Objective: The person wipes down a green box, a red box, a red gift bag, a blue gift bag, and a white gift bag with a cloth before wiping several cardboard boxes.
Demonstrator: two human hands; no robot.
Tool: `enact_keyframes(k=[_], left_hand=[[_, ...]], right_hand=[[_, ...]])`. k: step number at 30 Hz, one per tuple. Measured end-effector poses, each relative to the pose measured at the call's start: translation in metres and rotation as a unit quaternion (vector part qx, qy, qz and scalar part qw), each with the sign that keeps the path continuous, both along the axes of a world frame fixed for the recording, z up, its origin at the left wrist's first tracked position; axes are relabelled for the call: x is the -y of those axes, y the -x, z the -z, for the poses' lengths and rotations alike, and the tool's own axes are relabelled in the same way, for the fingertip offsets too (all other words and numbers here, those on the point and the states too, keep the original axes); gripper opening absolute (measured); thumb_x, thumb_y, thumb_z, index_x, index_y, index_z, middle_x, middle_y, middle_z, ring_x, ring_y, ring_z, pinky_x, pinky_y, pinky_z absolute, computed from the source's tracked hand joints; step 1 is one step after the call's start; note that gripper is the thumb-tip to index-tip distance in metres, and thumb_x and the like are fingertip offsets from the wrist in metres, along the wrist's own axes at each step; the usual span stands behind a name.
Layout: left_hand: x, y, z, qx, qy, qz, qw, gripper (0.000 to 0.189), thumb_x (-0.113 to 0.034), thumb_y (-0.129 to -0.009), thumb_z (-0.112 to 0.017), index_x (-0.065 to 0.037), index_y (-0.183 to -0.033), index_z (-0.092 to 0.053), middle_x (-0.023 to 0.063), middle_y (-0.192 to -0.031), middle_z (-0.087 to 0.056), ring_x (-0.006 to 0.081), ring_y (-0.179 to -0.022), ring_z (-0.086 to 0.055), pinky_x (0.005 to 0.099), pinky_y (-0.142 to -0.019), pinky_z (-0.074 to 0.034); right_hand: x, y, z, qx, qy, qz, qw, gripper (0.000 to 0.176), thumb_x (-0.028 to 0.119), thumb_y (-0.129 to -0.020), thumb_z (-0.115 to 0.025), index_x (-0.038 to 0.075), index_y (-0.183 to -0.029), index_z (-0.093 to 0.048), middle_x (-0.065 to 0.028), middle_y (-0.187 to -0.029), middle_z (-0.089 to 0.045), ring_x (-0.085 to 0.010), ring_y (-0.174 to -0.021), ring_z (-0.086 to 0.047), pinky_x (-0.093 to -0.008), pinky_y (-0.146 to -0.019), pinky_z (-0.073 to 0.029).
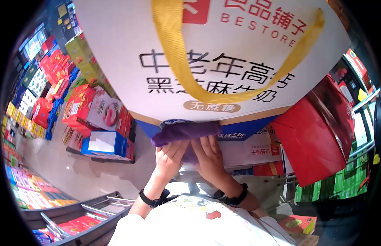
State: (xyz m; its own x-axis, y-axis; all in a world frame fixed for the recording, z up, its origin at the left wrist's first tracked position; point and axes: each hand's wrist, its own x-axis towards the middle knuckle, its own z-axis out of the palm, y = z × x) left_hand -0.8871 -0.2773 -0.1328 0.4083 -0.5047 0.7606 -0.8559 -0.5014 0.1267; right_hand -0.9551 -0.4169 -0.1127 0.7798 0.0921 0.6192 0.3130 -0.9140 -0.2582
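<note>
A folded purple cloth lies across the fingers of both my hands, against the lower front of a large white and blue gift box. My left hand grips the cloth's left part, its fingertips hidden beneath the fold. Close beside it, my right hand holds the cloth's right part, fingertips likewise covered. A loose end of the cloth hangs down between the hands. From the box's front droops a yellow ribbon handle. Each wrist wears a black band.
To the right stands a red gift bag, near stacked green boxes. Red and blue cartons sit on the floor at left. A grey metal-framed cart or rack is at lower left. Another white box lies below the large one.
</note>
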Motion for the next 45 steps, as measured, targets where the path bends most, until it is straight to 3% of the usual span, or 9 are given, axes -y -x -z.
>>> enact_keyframes(k=[6,15,20,24,27,28,33,38,45], left_hand=[[-0.017,-0.022,-0.007,0.041,0.088,-0.057,0.994,0.045,-0.018,-0.075,-0.055,0.006,-0.114,-0.053,0.0216,-0.121,-0.050,0.0389,-0.115,-0.044,0.0498,-0.099,-0.025],[-0.038,0.000,0.037,-0.068,0.059,-0.058,0.994,0.043,-0.009,-0.070,-0.051,0.007,-0.110,-0.056,0.0219,-0.110,-0.057,0.0408,-0.105,-0.053,0.0441,-0.091,-0.041],[-0.032,0.007,0.017,-0.081,0.056,-0.034,0.995,0.043,-0.010,-0.068,-0.053,0.007,-0.107,-0.057,0.0225,-0.109,-0.057,0.0414,-0.103,-0.053,0.0450,-0.090,-0.041],[-0.023,0.007,-0.004,-0.035,0.031,0.011,0.999,0.046,-0.010,-0.059,-0.055,0.001,-0.103,-0.060,0.0158,-0.103,-0.059,0.0332,-0.096,-0.056,0.0394,-0.081,-0.045],[-0.005,0.017,-0.018,-0.074,-0.037,0.088,0.993,0.044,-0.011,-0.061,-0.057,0.000,-0.104,-0.060,0.0130,-0.104,-0.060,0.0288,-0.095,-0.057,0.0389,-0.085,-0.045],[0.002,0.020,-0.014,-0.110,-0.051,0.115,0.986,0.063,-0.007,-0.050,-0.061,-0.002,-0.113,-0.056,0.0162,-0.113,-0.055,0.0338,-0.103,-0.053,0.0418,-0.087,-0.044],[0.040,0.038,-0.031,-0.171,-0.119,0.181,0.961,0.066,-0.003,-0.059,-0.061,-0.002,-0.123,-0.046,0.0138,-0.124,-0.049,0.0295,-0.112,-0.049,0.0389,-0.092,-0.039],[0.045,0.036,-0.028,-0.122,-0.127,0.183,0.967,0.063,-0.003,-0.063,-0.058,-0.001,-0.125,-0.045,0.0139,-0.123,-0.050,0.0266,-0.111,-0.050,0.0419,-0.091,-0.039],[-0.019,0.031,-0.030,-0.233,-0.143,0.040,0.961,0.058,-0.001,-0.059,-0.057,-0.001,-0.117,-0.050,0.0152,-0.116,-0.053,0.0290,-0.112,-0.047,0.0468,-0.097,-0.031]], right_hand=[[-0.020,-0.026,-0.032,0.054,0.076,-0.037,0.995,0.046,0.009,-0.075,-0.051,0.002,-0.120,-0.051,-0.0121,-0.131,-0.042,-0.0277,-0.126,-0.035,-0.0442,-0.100,-0.033],[-0.024,-0.022,0.018,-0.057,0.088,-0.112,0.988,0.045,0.009,-0.078,-0.049,-0.001,-0.122,-0.047,-0.0124,-0.135,-0.039,-0.0258,-0.128,-0.032,-0.0421,-0.104,-0.029],[-0.015,-0.010,0.005,-0.093,0.052,-0.128,0.986,0.048,0.005,-0.075,-0.051,-0.001,-0.122,-0.046,-0.0131,-0.136,-0.037,-0.0273,-0.129,-0.031,-0.0418,-0.104,-0.029],[0.001,0.006,0.003,-0.084,0.055,-0.092,0.991,0.053,0.004,-0.070,-0.054,-0.001,-0.123,-0.046,-0.0143,-0.134,-0.038,-0.0304,-0.128,-0.032,-0.0400,-0.099,-0.036],[0.020,0.024,0.008,-0.114,0.006,-0.032,0.993,0.069,-0.005,-0.053,-0.064,0.001,-0.120,-0.049,-0.0182,-0.133,-0.039,-0.0364,-0.128,-0.031,-0.0439,-0.099,-0.034],[0.028,0.031,0.009,-0.118,0.011,-0.035,0.992,0.069,-0.005,-0.053,-0.064,0.001,-0.120,-0.049,-0.0182,-0.133,-0.039,-0.0364,-0.128,-0.031,-0.0439,-0.099,-0.034],[0.061,0.061,0.012,-0.087,-0.028,0.058,0.994,0.065,-0.009,-0.055,-0.057,0.002,-0.119,-0.051,-0.0175,-0.132,-0.040,-0.0383,-0.126,-0.032,-0.0453,-0.100,-0.032],[0.070,0.068,0.011,-0.103,-0.016,0.070,0.992,0.068,-0.009,-0.055,-0.056,0.002,-0.122,-0.048,-0.0166,-0.134,-0.038,-0.0370,-0.127,-0.031,-0.0435,-0.100,-0.033],[0.013,0.025,0.007,-0.145,-0.037,-0.024,0.988,0.064,-0.007,-0.058,-0.058,0.001,-0.121,-0.048,-0.0139,-0.128,-0.044,-0.0327,-0.119,-0.040,-0.0388,-0.097,-0.037]])
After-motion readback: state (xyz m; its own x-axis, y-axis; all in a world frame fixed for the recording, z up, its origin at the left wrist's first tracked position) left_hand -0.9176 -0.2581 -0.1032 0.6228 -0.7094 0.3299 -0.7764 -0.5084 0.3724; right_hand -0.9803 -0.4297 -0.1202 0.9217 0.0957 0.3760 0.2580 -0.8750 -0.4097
